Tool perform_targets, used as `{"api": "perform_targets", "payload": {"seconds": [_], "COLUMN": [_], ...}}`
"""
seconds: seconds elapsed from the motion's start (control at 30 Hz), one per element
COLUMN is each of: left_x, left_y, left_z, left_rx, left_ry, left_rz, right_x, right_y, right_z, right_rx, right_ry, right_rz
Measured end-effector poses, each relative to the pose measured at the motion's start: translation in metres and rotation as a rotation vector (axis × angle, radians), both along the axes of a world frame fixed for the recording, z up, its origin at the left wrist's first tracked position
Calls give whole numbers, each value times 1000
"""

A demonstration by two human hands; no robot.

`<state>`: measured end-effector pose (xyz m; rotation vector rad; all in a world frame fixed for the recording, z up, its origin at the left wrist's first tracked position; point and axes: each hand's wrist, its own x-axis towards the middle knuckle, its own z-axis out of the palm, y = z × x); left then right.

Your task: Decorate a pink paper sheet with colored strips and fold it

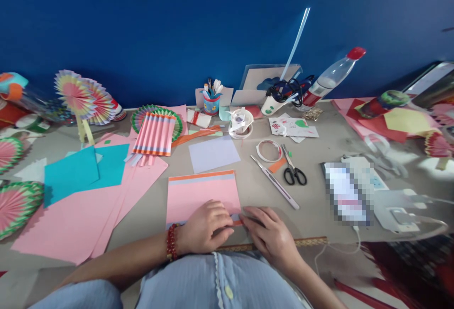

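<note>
A pink sheet of paper [202, 198] lies in front of me, with an orange strip and a pale lilac strip along its far edge and similar strips at its near edge. My left hand [209, 226], with a red bead bracelet at the wrist, rests on the near part of the sheet, its fingers bent over the edge strip. At the near right corner, my right hand [267, 233] holds the same edge with its fingertips together. The fingers partly cover the near strips. A pale lilac sheet [214, 153] lies just beyond the pink one.
Right of the sheet lie a utility knife [275, 181], black-handled scissors [294, 169], a tape roll [269, 150] and a phone [345, 195]. Blue paper [71, 176], large pink sheets [71, 228] and a pleated pink paper [155, 134] are at left. A plastic bottle [331, 80] leans behind.
</note>
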<state>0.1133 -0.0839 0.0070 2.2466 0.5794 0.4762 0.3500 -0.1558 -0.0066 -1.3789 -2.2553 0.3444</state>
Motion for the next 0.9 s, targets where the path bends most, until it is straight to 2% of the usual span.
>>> {"api": "perform_targets", "payload": {"seconds": [0.17,0.37,0.53,0.63,0.8,0.9], "left_x": [-1,-1,0,0,-1,-3], "left_y": [-1,-2,-2,-2,-2,-2], "left_z": [-2,-4,-2,-1,-2,-2], "left_rx": [-9,-2,-10,-16,5,53], "left_ry": [-1,8,-12,-28,9,27], "left_rz": [-4,2,1,4,-9,-36], "right_x": [1,-3,-1,0,-2,-7], "right_y": [0,-2,-6,-8,-7,-3], "right_z": [1,4,2,1,5,4], "right_rx": [1,33,92,118,28,-20], "right_ry": [39,-57,-53,-72,-15,-15], "right_rz": [24,-23,60,55,43,-29]}}
